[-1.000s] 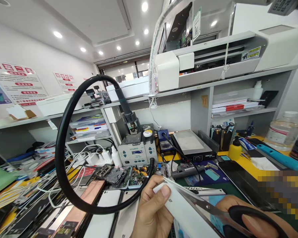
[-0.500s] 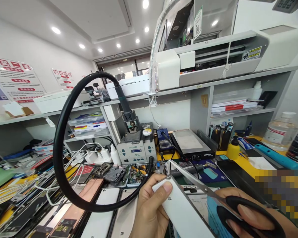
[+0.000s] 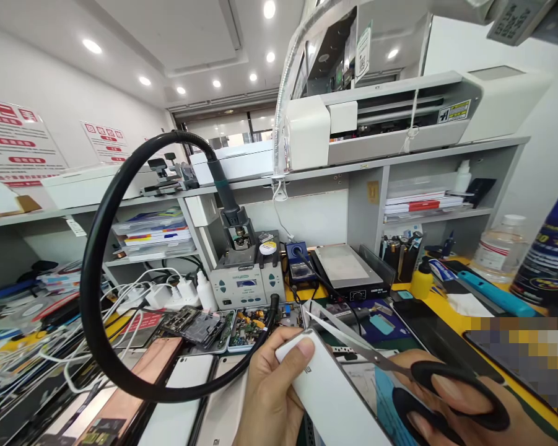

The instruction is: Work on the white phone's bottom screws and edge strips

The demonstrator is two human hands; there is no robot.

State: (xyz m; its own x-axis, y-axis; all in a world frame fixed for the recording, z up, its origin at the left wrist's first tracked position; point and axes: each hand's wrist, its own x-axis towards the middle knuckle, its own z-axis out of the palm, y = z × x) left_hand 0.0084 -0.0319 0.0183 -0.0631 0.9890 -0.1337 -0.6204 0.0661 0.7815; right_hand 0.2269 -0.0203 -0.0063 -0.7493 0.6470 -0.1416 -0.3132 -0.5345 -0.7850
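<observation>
Cables (image 3: 69, 347) in white lie tangled on the left of the worktop (image 3: 446, 305), with a copper-coloured phone panel (image 3: 143, 365) slanting beside them. Next come a white phone shell (image 3: 174, 396) and a gold phone shell (image 3: 223, 402), lying side by side under the low curve of a thick black hose (image 3: 89, 297). Behind these stands a grey control unit (image 3: 246, 288) with a small display. At the middle front, the left hand (image 3: 276, 378) grips a logo-marked white phone back (image 3: 332, 396) near its top end, thumb flat on the face, the piece raised and tilted. Just right of it, the right hand (image 3: 459, 396) holds scissors (image 3: 378, 358) by their black handles, blades slightly parted beside the top edge; whether they touch it, I cannot tell. Farther right stand a yellow bottle (image 3: 420, 282), a clear bottle (image 3: 500, 253) and a dark blue can (image 3: 548, 251).
</observation>
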